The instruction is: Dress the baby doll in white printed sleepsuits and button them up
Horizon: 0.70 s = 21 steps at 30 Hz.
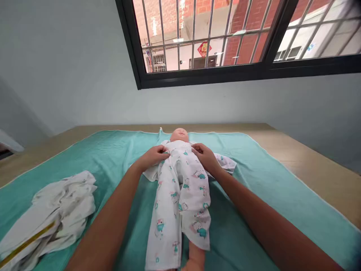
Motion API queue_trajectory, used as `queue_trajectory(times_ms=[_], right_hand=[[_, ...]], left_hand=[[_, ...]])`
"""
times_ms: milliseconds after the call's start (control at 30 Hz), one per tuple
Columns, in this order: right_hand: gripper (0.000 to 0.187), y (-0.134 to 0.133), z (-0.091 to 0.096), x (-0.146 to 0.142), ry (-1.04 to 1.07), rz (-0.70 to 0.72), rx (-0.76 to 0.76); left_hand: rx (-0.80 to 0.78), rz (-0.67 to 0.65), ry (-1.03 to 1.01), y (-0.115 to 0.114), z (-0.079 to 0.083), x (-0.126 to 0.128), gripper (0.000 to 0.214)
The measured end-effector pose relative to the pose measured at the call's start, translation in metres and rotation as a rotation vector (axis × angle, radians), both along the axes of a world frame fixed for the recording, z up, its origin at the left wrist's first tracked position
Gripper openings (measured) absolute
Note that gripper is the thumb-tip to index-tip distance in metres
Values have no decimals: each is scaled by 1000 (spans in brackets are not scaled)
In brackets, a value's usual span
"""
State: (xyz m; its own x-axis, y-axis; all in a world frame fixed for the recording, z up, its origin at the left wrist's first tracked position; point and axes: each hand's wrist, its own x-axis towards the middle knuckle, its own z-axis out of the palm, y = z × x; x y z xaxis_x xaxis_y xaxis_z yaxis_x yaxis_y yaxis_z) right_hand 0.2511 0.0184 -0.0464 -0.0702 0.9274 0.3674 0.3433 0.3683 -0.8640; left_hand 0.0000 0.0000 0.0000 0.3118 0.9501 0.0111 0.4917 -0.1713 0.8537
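Observation:
A baby doll (179,134) lies on its back on a teal blanket (259,188), head toward the window. It wears a white romper (180,195) printed with small teal and pink figures. My left hand (153,156) pinches the romper fabric at the doll's chest on the left side, fingers closed. On the right side of the chest my right hand (204,156) grips the fabric the same way. One bare doll foot (194,259) sticks out at the bottom.
A crumpled white cloth (53,214) with a yellow strip lies on the blanket at the left. The blanket covers a tan wooden platform (310,158). Grey walls and a barred window (225,37) rise behind it.

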Motion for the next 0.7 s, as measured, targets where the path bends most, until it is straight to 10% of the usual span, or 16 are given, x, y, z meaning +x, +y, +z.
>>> queue_trajectory(times_ms=[700], right_hand=[[23,-10,9,4,726,278,-394]], left_hand=[[-1,253,-358,-10,11,25,28]])
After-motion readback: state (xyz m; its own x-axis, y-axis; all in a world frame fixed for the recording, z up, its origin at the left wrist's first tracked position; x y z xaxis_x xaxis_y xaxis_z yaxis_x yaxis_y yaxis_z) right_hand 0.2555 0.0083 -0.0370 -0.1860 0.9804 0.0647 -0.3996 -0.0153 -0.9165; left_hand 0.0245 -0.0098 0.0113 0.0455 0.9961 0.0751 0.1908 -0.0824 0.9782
